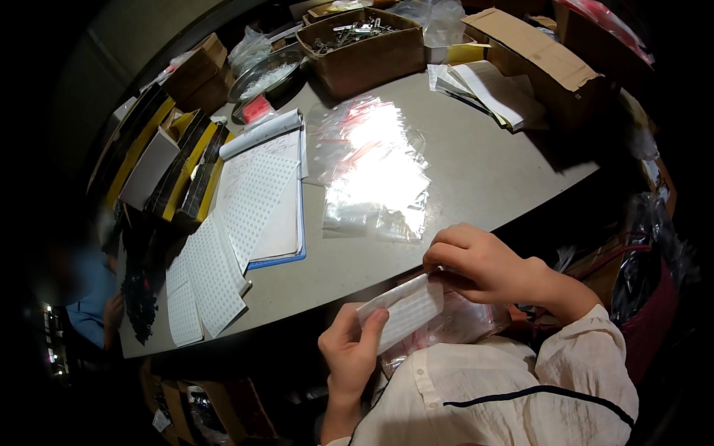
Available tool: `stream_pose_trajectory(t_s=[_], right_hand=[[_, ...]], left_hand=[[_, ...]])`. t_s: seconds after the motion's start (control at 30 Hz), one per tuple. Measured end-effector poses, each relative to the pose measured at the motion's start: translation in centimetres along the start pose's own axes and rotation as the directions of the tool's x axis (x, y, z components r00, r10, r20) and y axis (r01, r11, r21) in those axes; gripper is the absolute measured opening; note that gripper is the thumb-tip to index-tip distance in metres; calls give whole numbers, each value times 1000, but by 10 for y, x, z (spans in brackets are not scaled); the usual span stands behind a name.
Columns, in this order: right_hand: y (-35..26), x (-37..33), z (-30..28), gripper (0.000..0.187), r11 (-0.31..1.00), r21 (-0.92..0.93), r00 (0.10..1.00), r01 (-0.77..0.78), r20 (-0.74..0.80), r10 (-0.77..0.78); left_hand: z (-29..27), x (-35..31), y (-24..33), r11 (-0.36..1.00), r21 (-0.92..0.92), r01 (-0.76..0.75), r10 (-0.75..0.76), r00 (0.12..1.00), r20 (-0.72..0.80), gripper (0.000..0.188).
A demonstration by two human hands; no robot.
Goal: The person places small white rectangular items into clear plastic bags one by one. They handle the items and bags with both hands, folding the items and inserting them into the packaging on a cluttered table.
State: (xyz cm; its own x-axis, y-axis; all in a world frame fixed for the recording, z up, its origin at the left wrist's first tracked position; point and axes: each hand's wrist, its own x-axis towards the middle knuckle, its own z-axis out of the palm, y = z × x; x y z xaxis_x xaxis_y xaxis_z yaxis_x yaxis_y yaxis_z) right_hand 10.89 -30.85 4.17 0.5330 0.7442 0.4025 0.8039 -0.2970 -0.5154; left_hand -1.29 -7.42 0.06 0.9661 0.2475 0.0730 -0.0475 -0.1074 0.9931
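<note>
A folded white sheet of small labels (407, 312) is held between the thumb and fingers of my left hand (349, 348), over my lap at the table's near edge. My right hand (483, 266) is bent down over the sheet's right end with its fingers pinched together; what sits between the fingertips is hidden. Below the sheet, clear plastic bags (470, 320) lie on my lap. On the table in front of me spreads a shiny pile of clear zip bags with red strips (379, 178).
More label sheets (210, 271) and a blue clipboard with papers (279, 223) lie at left, beside black and yellow boxes (182, 163). Toward the back stand a metal bowl of white pieces (271, 78) and a carton of metal parts (364, 59). Another person's blue sleeve (91, 297) shows far left.
</note>
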Motion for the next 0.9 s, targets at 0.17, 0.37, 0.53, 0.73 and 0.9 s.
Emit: stream_pose_trajectory(t_s=[0.17, 0.37, 0.53, 0.73, 0.9], right_hand=[[6, -6, 14, 28, 978, -202, 996, 57, -53, -69], [6, -6, 16, 46, 858, -408, 946, 313, 53, -320], [27, 8, 15, 34, 944, -232, 958, 235, -112, -266], [38, 17, 19, 30, 973, -206, 994, 103, -23, -110], [20, 3, -11, 41, 999, -16, 986, -34, 161, 36]], left_hand=[[1, 1, -4, 998, -19, 62, -63, 998, -9, 10], [-6, 6, -18, 995, -66, 79, -81, 996, -29, 18], [-13, 12, -15, 972, -212, 104, -118, 992, -52, 22], [-25, 8, -17, 946, -322, 48, -96, 986, -135, 36], [-46, 2, -20, 938, -347, 3, -87, 970, -227, 38]])
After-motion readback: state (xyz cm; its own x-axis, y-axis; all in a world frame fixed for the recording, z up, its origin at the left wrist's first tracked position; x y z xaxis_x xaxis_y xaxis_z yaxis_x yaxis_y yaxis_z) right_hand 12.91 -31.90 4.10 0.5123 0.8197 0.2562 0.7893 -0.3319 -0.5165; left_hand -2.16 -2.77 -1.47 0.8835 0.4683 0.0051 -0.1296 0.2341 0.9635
